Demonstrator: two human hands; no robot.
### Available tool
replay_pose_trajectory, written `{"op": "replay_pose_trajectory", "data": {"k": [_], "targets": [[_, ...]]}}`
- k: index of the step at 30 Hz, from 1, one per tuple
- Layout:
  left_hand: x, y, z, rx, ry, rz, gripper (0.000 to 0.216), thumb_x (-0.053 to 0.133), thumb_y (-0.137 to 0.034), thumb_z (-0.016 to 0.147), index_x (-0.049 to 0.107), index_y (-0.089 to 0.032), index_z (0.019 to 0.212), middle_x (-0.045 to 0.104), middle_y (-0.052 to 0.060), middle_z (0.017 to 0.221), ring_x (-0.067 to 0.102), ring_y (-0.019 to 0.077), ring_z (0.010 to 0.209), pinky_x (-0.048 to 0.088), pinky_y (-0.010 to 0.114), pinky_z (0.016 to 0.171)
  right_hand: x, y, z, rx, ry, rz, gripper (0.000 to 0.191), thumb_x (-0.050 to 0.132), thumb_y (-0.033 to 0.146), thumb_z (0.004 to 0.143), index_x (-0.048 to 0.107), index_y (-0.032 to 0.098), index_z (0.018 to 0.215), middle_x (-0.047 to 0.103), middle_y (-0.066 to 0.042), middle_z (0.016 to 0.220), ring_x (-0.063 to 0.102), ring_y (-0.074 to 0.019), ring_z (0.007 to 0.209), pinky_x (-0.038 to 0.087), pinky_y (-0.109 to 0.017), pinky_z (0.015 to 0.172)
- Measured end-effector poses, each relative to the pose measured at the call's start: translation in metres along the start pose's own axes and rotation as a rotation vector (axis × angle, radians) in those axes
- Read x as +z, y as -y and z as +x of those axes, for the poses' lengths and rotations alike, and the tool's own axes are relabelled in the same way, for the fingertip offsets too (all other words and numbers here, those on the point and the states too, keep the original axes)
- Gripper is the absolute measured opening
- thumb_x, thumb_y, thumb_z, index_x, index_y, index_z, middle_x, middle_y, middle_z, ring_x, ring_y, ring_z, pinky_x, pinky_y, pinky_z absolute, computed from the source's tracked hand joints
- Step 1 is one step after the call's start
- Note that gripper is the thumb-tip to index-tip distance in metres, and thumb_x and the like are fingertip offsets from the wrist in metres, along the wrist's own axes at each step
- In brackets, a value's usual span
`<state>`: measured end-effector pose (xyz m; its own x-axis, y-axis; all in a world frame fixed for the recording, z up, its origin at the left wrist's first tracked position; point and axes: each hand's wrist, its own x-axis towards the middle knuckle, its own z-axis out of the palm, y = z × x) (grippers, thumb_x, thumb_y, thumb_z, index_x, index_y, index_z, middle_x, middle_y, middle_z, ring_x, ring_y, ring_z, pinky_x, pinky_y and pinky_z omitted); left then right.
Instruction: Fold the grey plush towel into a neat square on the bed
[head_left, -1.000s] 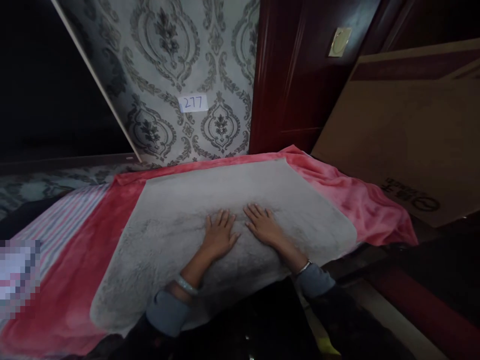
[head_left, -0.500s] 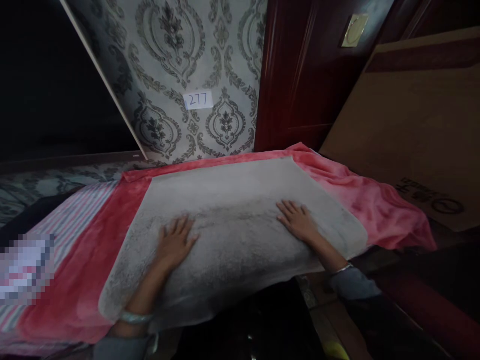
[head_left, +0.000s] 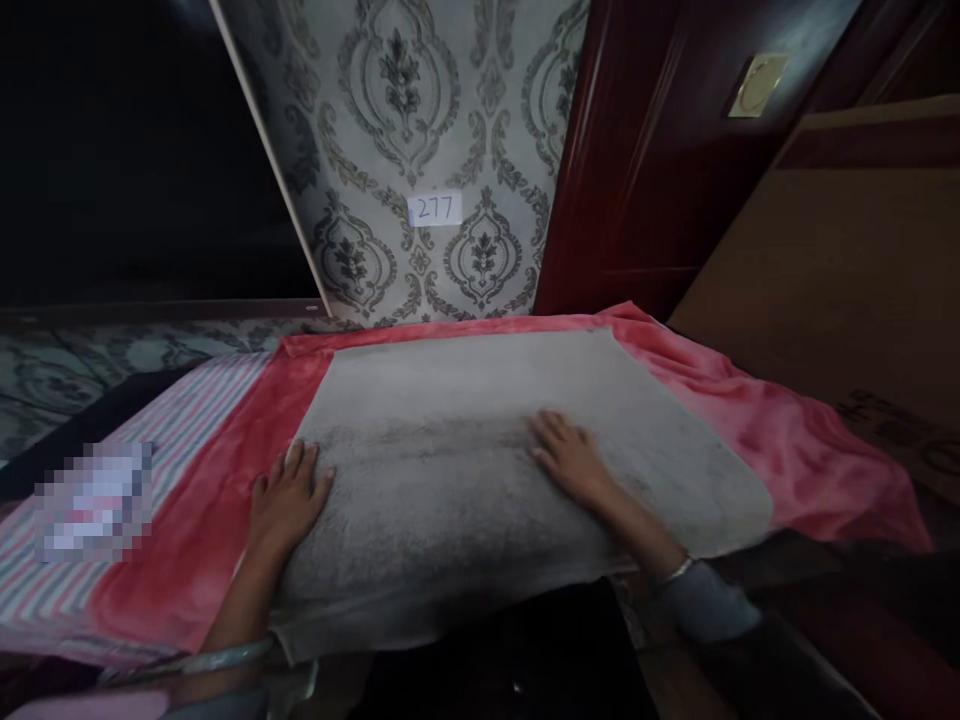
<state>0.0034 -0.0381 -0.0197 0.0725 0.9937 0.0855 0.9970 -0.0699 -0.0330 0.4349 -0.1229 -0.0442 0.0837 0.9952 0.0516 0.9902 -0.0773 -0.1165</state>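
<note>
- Backdrop: a damask-patterned wallpapered wall [head_left: 420,120] stands at the far side, with a dark red wooden door [head_left: 622,170] to its right and a large cardboard sheet [head_left: 847,300] leaning at the far right corner
- Base layer: a red-and-pink fleece blanket [head_left: 795,450] covers the supporting surface, whose type cannot be determined; striped fabric [head_left: 180,410] lies along its left side
- Item position: a grey pile mat [head_left: 450,400] lies on the blanket, with its far edge and far corners flat and apart from the wall; its near edge drapes over the blanket's near edge
- Surface condition: a darker band crosses the mat's middle, and no fold is visible on its upper face
- Left hand [head_left: 289,500]: open, fingers spread, resting flat on the mat by its left edge; not clenched or grasping
- Right hand [head_left: 574,460]: open, fingers together, resting flat on the mat right of centre; not clenched or grasping
- Small items: a paper label [head_left: 435,208] reading 277 is fixed to the wall; a brass plate [head_left: 757,85] is fixed to the door
</note>
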Motion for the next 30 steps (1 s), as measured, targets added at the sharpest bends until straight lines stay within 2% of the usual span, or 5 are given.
{"op": "replay_pose_trajectory", "data": {"k": [7,16,19,26,30], "targets": [[0.003,0.005,-0.002,-0.013,0.003,-0.005,0.062,0.025,-0.044,0.099,0.035,-0.015,0.152,0.023,0.011,0.163,0.025,0.0323,0.148,0.024,0.053,0.117,0.007,0.123,0.03,-0.513,0.099,0.114,0.058,0.035,0.05,0.102,0.031,0.028,0.155,0.018,-0.004,0.163,0.013,-0.0282,0.15,0.015,-0.059,0.118],[0.009,0.009,-0.001,-0.003,-0.032,-0.043,0.059,0.029,-0.044,0.098,0.038,-0.017,0.151,0.026,0.01,0.162,0.025,0.0315,0.148,0.026,0.055,0.117,-0.002,0.002,0.059,0.018,0.068,-0.109,0.058,0.033,0.043,0.101,0.029,0.025,0.156,0.02,-0.008,0.162,0.017,-0.0308,0.149,0.019,-0.059,0.116],[0.008,0.007,-0.002,-0.007,-0.026,-0.053,0.06,0.03,-0.044,0.098,0.038,-0.016,0.151,0.025,0.01,0.162,0.026,0.0325,0.148,0.025,0.055,0.117,-0.017,0.007,0.065,0.157,0.049,-0.139,0.058,0.032,0.043,0.101,0.031,0.023,0.156,0.02,-0.012,0.162,0.017,-0.0352,0.148,0.024,-0.064,0.112],[0.009,0.007,-0.008,0.043,-0.058,-0.079,0.054,0.035,-0.041,0.099,0.038,-0.027,0.15,0.025,0.003,0.162,0.014,0.0329,0.151,0.021,0.062,0.117,0.003,0.162,0.058,-0.689,0.088,0.049,0.061,0.038,0.055,0.1,0.029,0.031,0.156,0.019,-0.006,0.163,0.014,-0.0318,0.149,0.017,-0.06,0.117],[0.012,0.009,-0.009,0.059,-0.072,-0.109,0.054,0.038,-0.04,0.098,0.04,-0.026,0.149,0.03,0.005,0.16,0.02,0.034,0.15,0.023,0.065,0.115,0.02,0.177,0.076,-0.845,0.117,0.069,0.061,0.035,0.058,0.101,0.029,0.031,0.155,0.022,-0.004,0.162,0.016,-0.0276,0.149,0.015,-0.056,0.119]]}}
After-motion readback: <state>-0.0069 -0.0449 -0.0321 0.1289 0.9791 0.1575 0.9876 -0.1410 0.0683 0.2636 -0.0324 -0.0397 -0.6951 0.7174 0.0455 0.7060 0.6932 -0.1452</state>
